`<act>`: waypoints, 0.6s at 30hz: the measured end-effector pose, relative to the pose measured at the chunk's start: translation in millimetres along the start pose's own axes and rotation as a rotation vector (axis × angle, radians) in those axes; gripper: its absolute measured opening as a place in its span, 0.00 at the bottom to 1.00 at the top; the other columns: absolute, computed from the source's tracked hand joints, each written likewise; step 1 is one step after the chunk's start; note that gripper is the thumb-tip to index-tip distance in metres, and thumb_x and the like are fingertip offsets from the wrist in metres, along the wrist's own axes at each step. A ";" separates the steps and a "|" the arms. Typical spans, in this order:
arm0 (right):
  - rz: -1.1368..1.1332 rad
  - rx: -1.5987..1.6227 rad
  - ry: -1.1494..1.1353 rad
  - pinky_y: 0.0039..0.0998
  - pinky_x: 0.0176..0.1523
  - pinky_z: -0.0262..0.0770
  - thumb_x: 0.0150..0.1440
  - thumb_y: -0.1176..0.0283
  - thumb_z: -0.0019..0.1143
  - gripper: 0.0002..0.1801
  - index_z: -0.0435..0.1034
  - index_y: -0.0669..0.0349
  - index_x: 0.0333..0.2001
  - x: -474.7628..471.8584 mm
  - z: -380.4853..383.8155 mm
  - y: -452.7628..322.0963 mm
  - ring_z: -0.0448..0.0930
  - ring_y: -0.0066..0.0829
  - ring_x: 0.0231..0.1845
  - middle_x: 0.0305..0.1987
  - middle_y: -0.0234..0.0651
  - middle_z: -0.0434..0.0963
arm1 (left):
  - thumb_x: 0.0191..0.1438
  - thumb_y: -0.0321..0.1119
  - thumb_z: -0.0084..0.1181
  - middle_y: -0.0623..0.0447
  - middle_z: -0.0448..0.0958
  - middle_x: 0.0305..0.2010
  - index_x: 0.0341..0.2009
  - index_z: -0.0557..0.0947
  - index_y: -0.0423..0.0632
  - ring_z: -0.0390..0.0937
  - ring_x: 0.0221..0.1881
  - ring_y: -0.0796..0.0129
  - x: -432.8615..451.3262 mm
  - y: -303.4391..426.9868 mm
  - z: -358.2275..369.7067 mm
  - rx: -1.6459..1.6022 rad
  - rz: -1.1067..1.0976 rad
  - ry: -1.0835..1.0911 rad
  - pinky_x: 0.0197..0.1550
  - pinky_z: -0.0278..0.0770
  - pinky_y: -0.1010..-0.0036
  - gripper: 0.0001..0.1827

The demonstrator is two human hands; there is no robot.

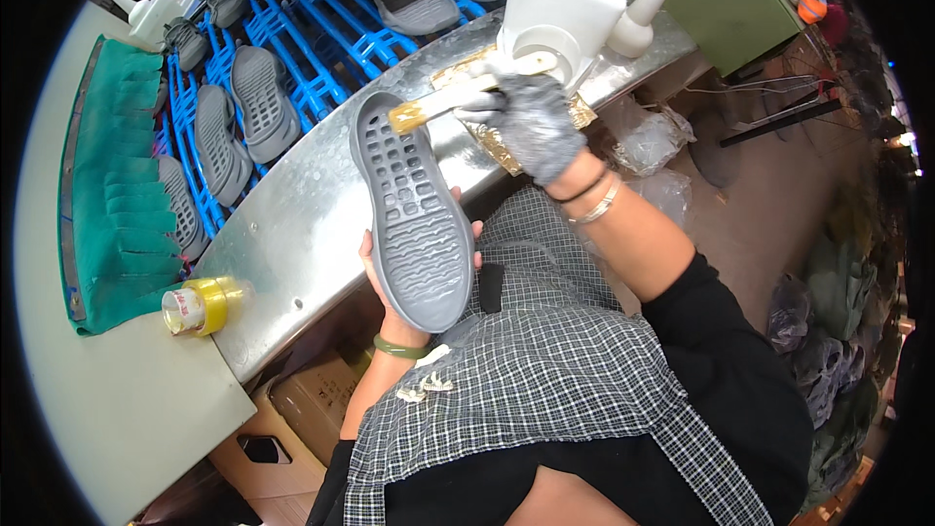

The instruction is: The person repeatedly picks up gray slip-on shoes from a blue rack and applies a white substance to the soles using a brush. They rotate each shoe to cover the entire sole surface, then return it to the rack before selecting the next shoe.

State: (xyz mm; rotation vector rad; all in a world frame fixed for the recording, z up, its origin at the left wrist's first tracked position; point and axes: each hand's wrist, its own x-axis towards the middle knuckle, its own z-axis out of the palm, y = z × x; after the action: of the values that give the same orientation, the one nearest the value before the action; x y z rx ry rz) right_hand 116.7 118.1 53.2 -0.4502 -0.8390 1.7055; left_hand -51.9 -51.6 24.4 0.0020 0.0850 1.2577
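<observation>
A grey shoe sole (pixel 420 223) lies in my bare left hand (pixel 380 270), which grips it from beneath, its fingertips showing at both edges. The sole's inner face, with square hollows and wavy ridges, is turned up and looks wet. My right hand (pixel 529 120), in a grey glove, is closed on a flat brush (pixel 438 106) with yellowish bristles. The bristle tip is over the end of the sole farther from me; whether it touches cannot be told. Just beyond the glove stands a white plastic container (pixel 566 0) with an opening low on its side.
Blue racks (pixel 314 91) with grey soles and shoes run behind the metal worktop (pixel 314 212). A white nozzle bottle (pixel 632 33) stands beside the container. Yellow tape rolls (pixel 208 307) sit at the left, near a green fabric flap (pixel 131 190). Plastic bags (pixel 650 139) hang at the right.
</observation>
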 end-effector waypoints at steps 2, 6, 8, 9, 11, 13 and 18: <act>0.232 -0.024 0.057 0.33 0.44 0.85 0.67 0.66 0.51 0.14 0.68 0.65 0.50 12.0 22.1 18.1 0.85 0.36 0.40 0.44 0.43 0.80 | 0.56 0.68 0.43 0.40 0.55 0.73 0.73 0.55 0.52 0.65 0.63 0.28 -0.7 -0.6 1.0 -0.006 -0.008 -0.016 0.52 0.74 0.34 0.48; 0.276 0.145 0.181 0.25 0.31 0.83 0.68 0.68 0.51 0.14 0.71 0.72 0.43 -7.2 50.7 37.3 0.85 0.31 0.31 0.37 0.43 0.81 | 0.55 0.71 0.41 0.39 0.56 0.73 0.73 0.56 0.53 0.64 0.64 0.27 -3.6 -0.2 2.9 0.025 0.016 0.031 0.53 0.73 0.34 0.49; 0.202 -0.098 -0.013 0.29 0.35 0.86 0.69 0.68 0.47 0.14 0.70 0.72 0.46 -48.3 39.3 36.5 0.85 0.33 0.40 0.43 0.45 0.80 | 0.55 0.69 0.41 0.39 0.60 0.71 0.72 0.58 0.51 0.66 0.62 0.29 -5.0 2.9 3.0 0.045 0.026 0.140 0.53 0.73 0.34 0.48; 0.142 -0.182 -0.084 0.29 0.38 0.86 0.69 0.68 0.47 0.15 0.70 0.71 0.49 -69.3 41.7 28.6 0.84 0.34 0.43 0.45 0.45 0.80 | 0.56 0.69 0.41 0.39 0.62 0.70 0.71 0.59 0.51 0.67 0.61 0.30 -5.3 5.6 4.8 0.055 0.023 0.201 0.52 0.73 0.35 0.47; 0.058 -0.356 -0.233 0.32 0.44 0.85 0.68 0.69 0.47 0.15 0.69 0.69 0.52 -106.1 41.3 15.7 0.83 0.35 0.47 0.49 0.44 0.79 | 0.58 0.67 0.37 0.33 0.63 0.68 0.71 0.59 0.46 0.69 0.61 0.37 3.7 13.7 4.3 0.088 0.152 0.178 0.57 0.72 0.41 0.46; 0.091 -0.689 -0.472 0.35 0.49 0.83 0.66 0.71 0.48 0.15 0.70 0.64 0.54 -114.4 20.5 -0.8 0.82 0.37 0.48 0.50 0.42 0.79 | 0.59 0.66 0.36 0.30 0.61 0.68 0.71 0.58 0.44 0.70 0.62 0.39 12.7 14.4 16.3 0.157 0.143 0.175 0.61 0.72 0.46 0.46; -0.470 -1.247 -0.653 0.37 0.44 0.80 0.61 0.73 0.50 0.18 0.73 0.50 0.55 -53.2 19.5 -41.0 0.82 0.37 0.43 0.43 0.37 0.80 | 0.58 0.66 0.39 0.36 0.61 0.69 0.72 0.57 0.49 0.68 0.61 0.32 6.1 25.3 10.9 0.092 0.001 0.086 0.52 0.76 0.35 0.45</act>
State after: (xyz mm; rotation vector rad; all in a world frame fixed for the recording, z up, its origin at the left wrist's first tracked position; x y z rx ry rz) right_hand 147.1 66.9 89.7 -0.4321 -2.2774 0.6940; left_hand -73.3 -37.5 36.0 0.0278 0.2170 1.2538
